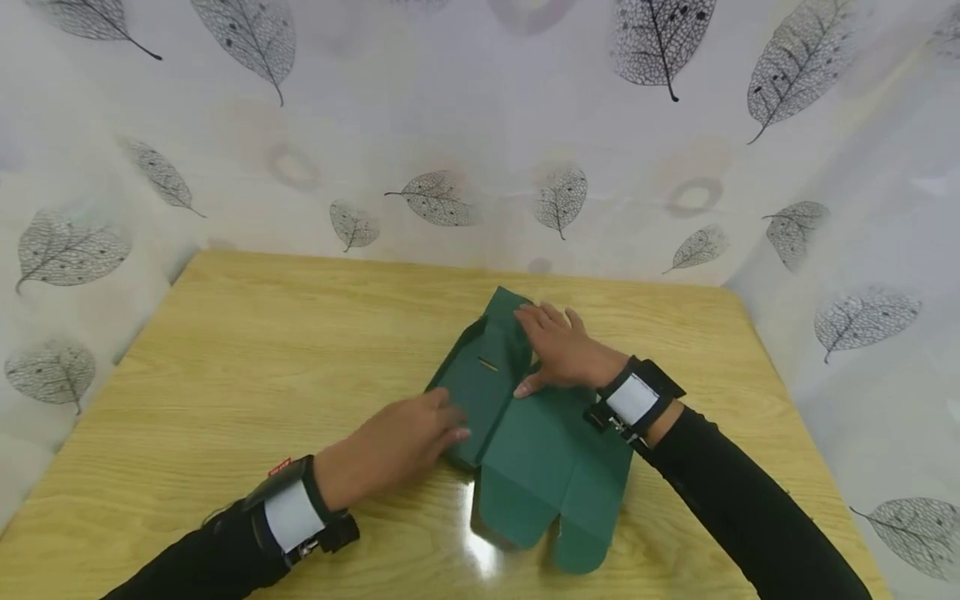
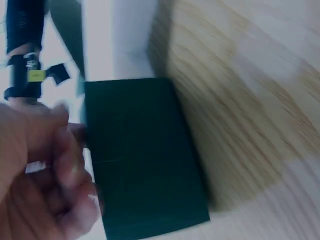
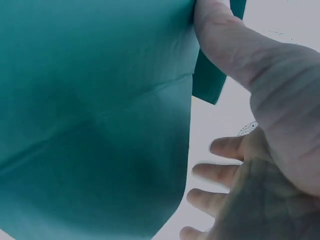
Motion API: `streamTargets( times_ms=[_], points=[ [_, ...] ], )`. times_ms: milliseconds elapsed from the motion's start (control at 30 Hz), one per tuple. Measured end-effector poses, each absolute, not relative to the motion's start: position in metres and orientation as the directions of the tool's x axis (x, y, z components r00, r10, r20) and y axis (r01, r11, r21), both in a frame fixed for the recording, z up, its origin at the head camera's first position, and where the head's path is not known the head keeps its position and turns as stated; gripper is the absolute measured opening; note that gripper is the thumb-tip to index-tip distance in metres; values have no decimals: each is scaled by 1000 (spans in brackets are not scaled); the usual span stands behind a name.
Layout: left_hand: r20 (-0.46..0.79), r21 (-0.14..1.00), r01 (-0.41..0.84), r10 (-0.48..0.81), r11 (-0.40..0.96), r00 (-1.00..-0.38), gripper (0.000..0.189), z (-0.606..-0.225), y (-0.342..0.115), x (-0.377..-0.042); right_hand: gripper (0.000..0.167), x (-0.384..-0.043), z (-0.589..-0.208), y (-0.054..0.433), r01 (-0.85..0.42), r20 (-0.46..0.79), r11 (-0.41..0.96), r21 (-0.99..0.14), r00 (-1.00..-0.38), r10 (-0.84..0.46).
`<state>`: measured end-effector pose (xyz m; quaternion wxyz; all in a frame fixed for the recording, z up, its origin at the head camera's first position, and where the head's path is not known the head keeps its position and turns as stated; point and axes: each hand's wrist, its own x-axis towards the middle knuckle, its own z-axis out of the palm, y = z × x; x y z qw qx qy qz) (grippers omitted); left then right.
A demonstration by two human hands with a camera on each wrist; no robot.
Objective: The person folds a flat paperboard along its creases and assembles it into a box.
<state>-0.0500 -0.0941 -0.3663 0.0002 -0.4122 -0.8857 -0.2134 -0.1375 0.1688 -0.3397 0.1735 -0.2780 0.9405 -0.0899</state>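
Observation:
A dark green folding cardboard box (image 1: 480, 400) lies partly folded on the table. Its left section has a small slit, and a wide panel with rounded flaps (image 1: 517, 508) spreads toward the front right. My left hand (image 1: 401, 442) is at the box's front left side, fingers loosely bent and blurred. In the left wrist view those fingers are beside a green end panel (image 2: 140, 155); firm contact is unclear. My right hand (image 1: 562, 346) is over the far right part of the box, fingers extended. In the right wrist view its thumb (image 3: 220, 30) touches the green cardboard's edge, fingers spread apart.
The box rests on a light wood-grain table (image 1: 300, 333). A pale cloth (image 1: 480, 125) with a grey leaf print hangs behind the table and along its sides. Each wrist carries a strapped black band with a small device.

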Motion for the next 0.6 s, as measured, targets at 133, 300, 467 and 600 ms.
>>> streamTargets(
  times_ms=[133,300,467,600],
  points=[
    [269,391,607,545,692,-794,37,-365,-96,-71,108,-136,-344,170,-505,-264,819,-270,-780,-568],
    [-10,554,408,495,726,-869,46,-373,-99,-93,109,-138,-348,167,-498,-254,821,-277,-786,-563],
    [-101,637,322,490,700,-866,52,-384,-103,-94,108,-139,-347,165,-493,-228,829,-263,-803,-550],
    [-133,699,294,522,652,-842,68,-388,-107,-93,105,-140,-345,165,-486,-222,841,-239,-816,-534]
  ],
)
